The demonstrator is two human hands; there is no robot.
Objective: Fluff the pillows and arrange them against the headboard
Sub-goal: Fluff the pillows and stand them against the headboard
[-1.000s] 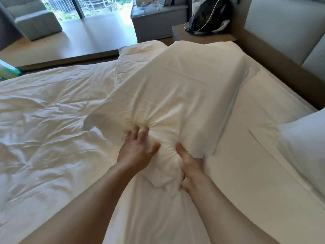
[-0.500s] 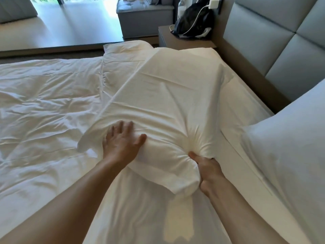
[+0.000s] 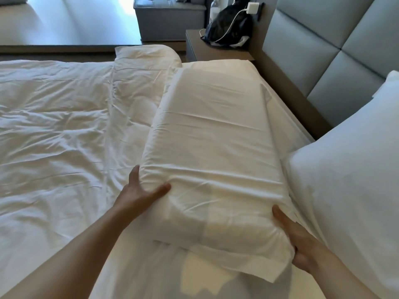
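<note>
A long white pillow (image 3: 213,147) lies flat on the bed, running away from me beside the grey padded headboard (image 3: 336,67). My left hand (image 3: 140,190) grips its near left corner, thumb on top and fingers along the side. On the near right corner my right hand (image 3: 300,240) is clamped, fingers tucked under the edge. A second white pillow (image 3: 349,180) leans against the headboard at the right, touching the first one. A third pillow (image 3: 146,53) lies at the far edge of the bed.
A rumpled white duvet (image 3: 58,130) covers the left of the bed. Beyond the bed stand a brown nightstand (image 3: 216,51) carrying a black bag (image 3: 228,29) with a white charger cable, and a grey bench (image 3: 168,20).
My hands have moved apart from the bunched middle of the pillow's near end to its two corners. The pillow has flattened out and shifted right toward the headboard.
</note>
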